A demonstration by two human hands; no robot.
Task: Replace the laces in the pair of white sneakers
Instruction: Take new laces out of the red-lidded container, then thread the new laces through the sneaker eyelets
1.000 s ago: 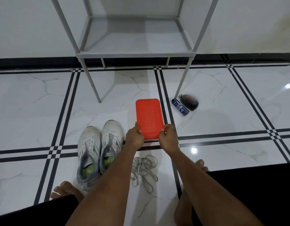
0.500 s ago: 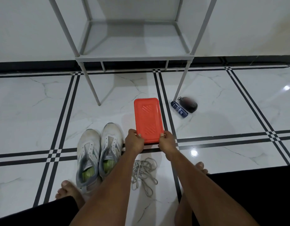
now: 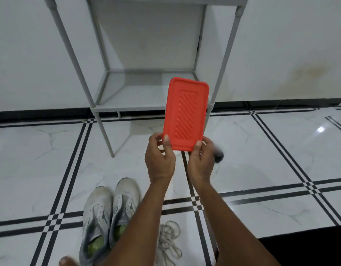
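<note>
At the bottom edge of the frame, left of centre, the toes of a bare foot (image 3: 67, 261) rest on the white marble floor (image 3: 261, 160), which is crossed by black double stripes. Just above the foot, in the lower left-centre, the pair of white sneakers (image 3: 110, 214) stands side by side, touching, toes pointing away from the viewer; their eyelets are bare of laces and green insoles show inside. Just to the right of the sneakers, partly hidden behind the left forearm, a loose heap of pale laces (image 3: 168, 240) lies on the floor.

Both forearms rise from the bottom towards the middle of the frame. The left hand (image 3: 159, 160) and the right hand (image 3: 201, 160) together hold an orange-red rectangular tray (image 3: 186, 114) up off the floor by its near short edge, thumbs on its ribbed face and fingers curled behind it. The tray is tilted so its face turns to the camera.

Just right of the right hand a small dark object (image 3: 218, 156) lies on the floor, too blurred to identify, perhaps a pouch.

Farther back, in the upper centre, a grey metal rack (image 3: 146, 107) with an open shelf stands against the white wall, above a black skirting band.
</note>
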